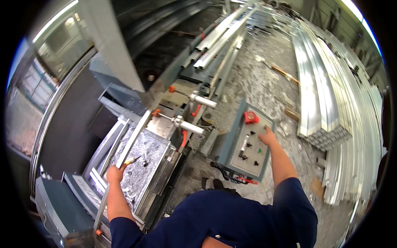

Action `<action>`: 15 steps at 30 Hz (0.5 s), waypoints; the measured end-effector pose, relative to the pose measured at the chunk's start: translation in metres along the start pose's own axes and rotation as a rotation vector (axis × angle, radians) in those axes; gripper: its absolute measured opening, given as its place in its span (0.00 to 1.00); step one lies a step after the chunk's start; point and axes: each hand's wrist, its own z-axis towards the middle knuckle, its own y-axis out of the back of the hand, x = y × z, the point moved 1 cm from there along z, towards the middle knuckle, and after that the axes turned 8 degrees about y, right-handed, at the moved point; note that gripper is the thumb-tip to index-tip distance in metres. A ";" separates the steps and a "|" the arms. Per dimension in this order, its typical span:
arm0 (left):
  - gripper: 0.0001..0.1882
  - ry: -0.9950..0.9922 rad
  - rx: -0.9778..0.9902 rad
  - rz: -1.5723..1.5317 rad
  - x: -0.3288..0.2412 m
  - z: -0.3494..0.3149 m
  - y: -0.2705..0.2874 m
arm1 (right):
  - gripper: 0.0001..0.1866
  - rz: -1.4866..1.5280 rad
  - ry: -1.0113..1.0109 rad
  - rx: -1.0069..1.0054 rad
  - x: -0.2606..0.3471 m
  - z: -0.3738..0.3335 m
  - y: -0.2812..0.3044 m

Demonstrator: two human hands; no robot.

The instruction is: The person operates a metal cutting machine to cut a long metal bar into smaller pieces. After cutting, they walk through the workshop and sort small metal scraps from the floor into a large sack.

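My left hand clasps the long metal bar at left. Well apart, my right hand touches the control panel, closure unclear.

Head-worn fisheye looks down at both hands.

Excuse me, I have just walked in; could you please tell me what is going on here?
A person is at a machine, with the left hand on a long metal bar, beside a yellow-handled tool. The right hand is at the right side of a control panel, on which a red boxy object rests. How firmly the bar is held, or whether a control is being pressed, I cannot tell.
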 end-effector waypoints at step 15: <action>0.38 0.016 0.042 0.004 -0.004 0.002 0.004 | 0.35 -0.303 -0.001 0.242 0.014 0.021 0.023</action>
